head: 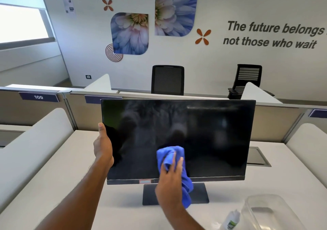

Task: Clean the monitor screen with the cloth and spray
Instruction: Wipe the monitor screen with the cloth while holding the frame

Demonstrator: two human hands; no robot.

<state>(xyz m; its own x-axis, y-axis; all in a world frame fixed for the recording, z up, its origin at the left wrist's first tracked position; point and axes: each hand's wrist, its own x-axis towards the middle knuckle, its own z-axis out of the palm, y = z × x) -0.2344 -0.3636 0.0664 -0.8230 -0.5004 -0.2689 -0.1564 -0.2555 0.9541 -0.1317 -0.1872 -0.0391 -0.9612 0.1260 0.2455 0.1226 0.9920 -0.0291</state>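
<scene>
One monitor (pixel 212 137), one cloth (pixel 168 154) on its glass

My right hand (pixel 169 182) clutches the bunched blue cloth low on the glossy flat screen, standing on the desk (pixel 62 185); left hand (pixel 103 148) clamps its left edge. One spray bottle (pixel 231 220), one clear tub (pixel 270 210) nearby.

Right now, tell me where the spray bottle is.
In the head view, the spray bottle sits on the desk at bottom right, just left of the clear container.
</scene>
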